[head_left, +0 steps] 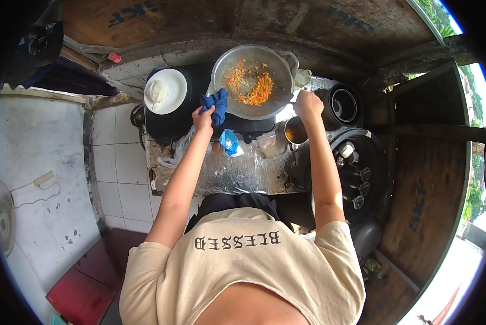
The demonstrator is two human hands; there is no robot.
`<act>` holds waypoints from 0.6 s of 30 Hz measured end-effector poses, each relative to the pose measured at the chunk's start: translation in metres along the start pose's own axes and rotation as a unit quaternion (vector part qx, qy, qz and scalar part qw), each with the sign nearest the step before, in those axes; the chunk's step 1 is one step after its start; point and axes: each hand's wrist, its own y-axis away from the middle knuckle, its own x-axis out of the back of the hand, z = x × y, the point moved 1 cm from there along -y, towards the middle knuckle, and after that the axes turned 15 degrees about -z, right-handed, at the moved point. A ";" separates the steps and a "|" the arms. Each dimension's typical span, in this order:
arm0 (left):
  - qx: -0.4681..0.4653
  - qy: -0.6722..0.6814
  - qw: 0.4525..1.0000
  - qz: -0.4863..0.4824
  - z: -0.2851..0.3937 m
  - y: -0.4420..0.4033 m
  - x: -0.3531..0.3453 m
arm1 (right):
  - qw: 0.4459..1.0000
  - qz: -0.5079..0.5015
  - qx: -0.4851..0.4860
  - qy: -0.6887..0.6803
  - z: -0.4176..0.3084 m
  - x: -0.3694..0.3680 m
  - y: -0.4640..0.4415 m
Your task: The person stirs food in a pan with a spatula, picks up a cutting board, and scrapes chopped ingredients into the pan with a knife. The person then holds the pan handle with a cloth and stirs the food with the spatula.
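Tabletop (243,179) room opens before you; left fingers (203,115) clench one blue cloth (218,105) by one pan (280,89); right fingers (307,103) curl closed, hold unclear.

1. Shirt (237,265): "BLESSED", dark block capitals across the back, upside down in view.
2. Upper-left board (162,31): "SKF", blue.
3. Upper-right board (319,27): "SKF", same print.
4. Right board (435,189): "SKF", dark, running sideways.
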 end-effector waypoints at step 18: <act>0.007 -0.024 0.999 0.023 0.015 0.018 -0.017 | 0.987 0.071 0.090 -0.108 -0.017 -0.055 -0.050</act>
